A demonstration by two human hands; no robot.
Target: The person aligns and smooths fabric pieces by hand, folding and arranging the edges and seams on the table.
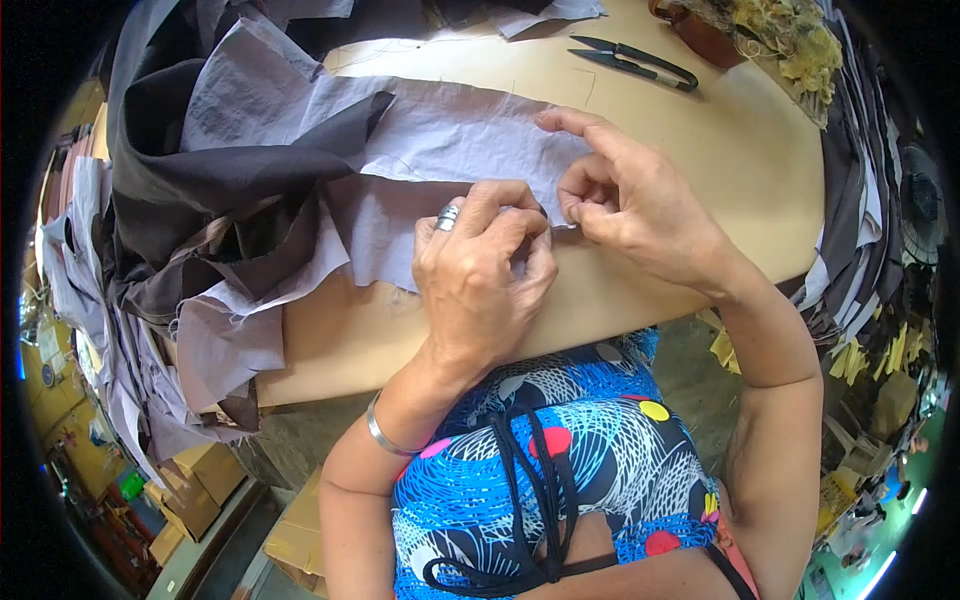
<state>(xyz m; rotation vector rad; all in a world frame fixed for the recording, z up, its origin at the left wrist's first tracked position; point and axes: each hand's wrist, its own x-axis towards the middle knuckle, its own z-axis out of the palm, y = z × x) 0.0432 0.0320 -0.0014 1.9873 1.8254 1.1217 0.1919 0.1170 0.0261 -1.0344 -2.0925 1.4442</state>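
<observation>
A long strip of pale grey-lilac fabric (450,125) lies across the tan tabletop. My left hand (485,265), with a ring and a bracelet, is closed on the fabric's near edge, its fingers curled and the fingertips partly hidden. Just to the right, my right hand (640,195) pinches the strip's end corner between thumb and bent fingers, while its index finger stretches out over the cloth. Whether a thread is also in that pinch I cannot tell. Dark brown fabric (230,150) is bunched on the left, joined or lying against the pale cloth.
Black thread snips (635,63) lie at the back of the table (740,190). Yellowish scraps (790,40) sit in the far right corner. Stacked cloth (870,180) hangs along the right side, more along the left. Cardboard boxes (200,490) stand below at the lower left.
</observation>
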